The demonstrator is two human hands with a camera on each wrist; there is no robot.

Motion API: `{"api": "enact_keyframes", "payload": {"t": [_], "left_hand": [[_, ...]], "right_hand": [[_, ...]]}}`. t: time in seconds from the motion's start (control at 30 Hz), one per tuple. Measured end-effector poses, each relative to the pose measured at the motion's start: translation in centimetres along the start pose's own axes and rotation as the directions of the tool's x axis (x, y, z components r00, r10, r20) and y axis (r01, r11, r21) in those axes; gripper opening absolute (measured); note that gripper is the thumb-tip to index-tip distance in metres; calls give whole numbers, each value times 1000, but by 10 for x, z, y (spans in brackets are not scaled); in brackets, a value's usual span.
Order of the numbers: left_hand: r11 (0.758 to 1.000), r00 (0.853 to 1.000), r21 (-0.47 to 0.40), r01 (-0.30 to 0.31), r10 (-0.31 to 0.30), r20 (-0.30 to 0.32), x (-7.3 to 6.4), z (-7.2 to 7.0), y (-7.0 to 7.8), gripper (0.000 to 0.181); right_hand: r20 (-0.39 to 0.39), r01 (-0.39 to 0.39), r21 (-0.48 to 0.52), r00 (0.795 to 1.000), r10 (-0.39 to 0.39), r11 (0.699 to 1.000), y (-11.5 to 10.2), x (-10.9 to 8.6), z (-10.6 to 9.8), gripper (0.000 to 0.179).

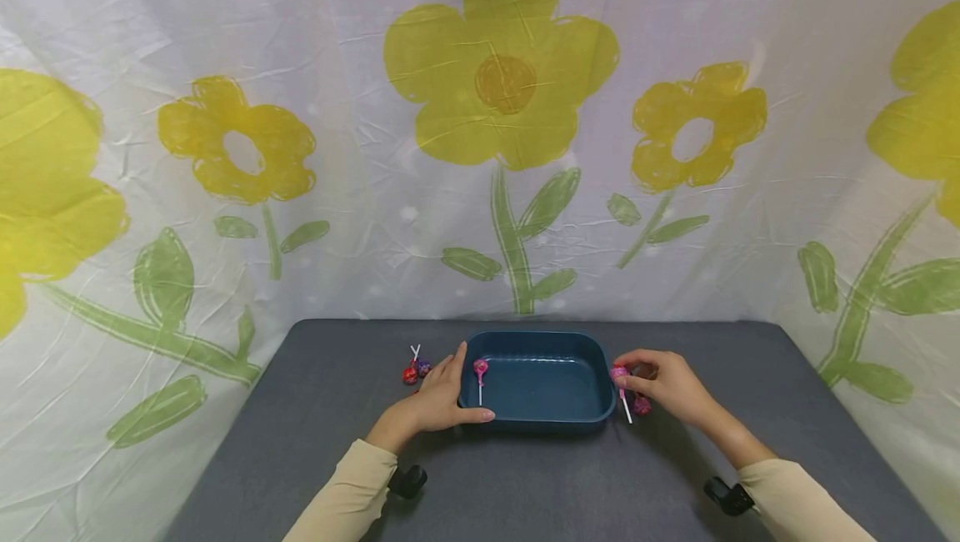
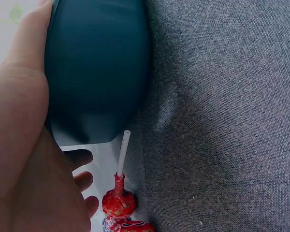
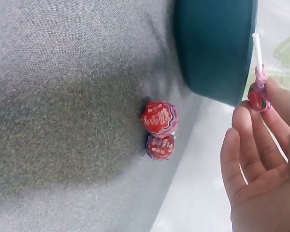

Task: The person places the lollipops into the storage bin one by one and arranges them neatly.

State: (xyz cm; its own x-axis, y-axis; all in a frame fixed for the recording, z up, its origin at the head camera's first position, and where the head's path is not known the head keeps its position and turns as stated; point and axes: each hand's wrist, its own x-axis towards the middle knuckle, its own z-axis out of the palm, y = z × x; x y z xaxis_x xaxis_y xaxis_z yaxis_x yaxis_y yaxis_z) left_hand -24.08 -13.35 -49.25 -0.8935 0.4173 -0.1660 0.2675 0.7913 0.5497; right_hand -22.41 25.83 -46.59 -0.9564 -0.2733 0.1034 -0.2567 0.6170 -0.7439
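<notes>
A dark blue rectangular tray (image 1: 540,423) stands on the grey table. My left hand (image 1: 438,400) rests on its left end, thumb stretched along the near rim and fingers spread along the left side. Inside the tray, near that end, lies a pink lollipop (image 1: 480,367) with its white stick toward me. Just outside the right rim, my right hand (image 1: 667,383) pinches another pink-wrapped lollipop (image 3: 257,94) by its candy end between thumb and fingers. Its white stick points away from the palm, level with the rim in the right wrist view.
Red-wrapped lollipops (image 3: 159,118) lie on the table under the right hand. Left of the tray, behind the left hand, are several more red and purple lollipops (image 1: 409,375). A flower-printed curtain (image 1: 360,192) hangs behind the table's far edge.
</notes>
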Motion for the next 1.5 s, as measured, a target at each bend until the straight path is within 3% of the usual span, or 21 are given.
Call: {"api": "enact_keyframes", "payload": {"t": [0.33, 0.9, 1.33, 1.5], "left_hand": [[1000, 1000, 0, 9, -9, 1, 0, 1, 0, 126], [1000, 1000, 3, -7, 7, 2, 3, 1, -2, 127], [1000, 1000, -9, -5, 5, 2, 2, 0, -2, 127], [1000, 1000, -10, -1, 1, 4, 1, 1, -2, 128]], "right_hand": [[26, -28, 77, 999, 26, 997, -3, 7, 5, 33], [3, -10, 61, 1000, 10, 998, -9, 16, 11, 29], [-42, 81, -21, 996, -81, 997, -11, 26, 22, 28], [-68, 53, -31, 996, -55, 998, -16, 29, 25, 27]]}}
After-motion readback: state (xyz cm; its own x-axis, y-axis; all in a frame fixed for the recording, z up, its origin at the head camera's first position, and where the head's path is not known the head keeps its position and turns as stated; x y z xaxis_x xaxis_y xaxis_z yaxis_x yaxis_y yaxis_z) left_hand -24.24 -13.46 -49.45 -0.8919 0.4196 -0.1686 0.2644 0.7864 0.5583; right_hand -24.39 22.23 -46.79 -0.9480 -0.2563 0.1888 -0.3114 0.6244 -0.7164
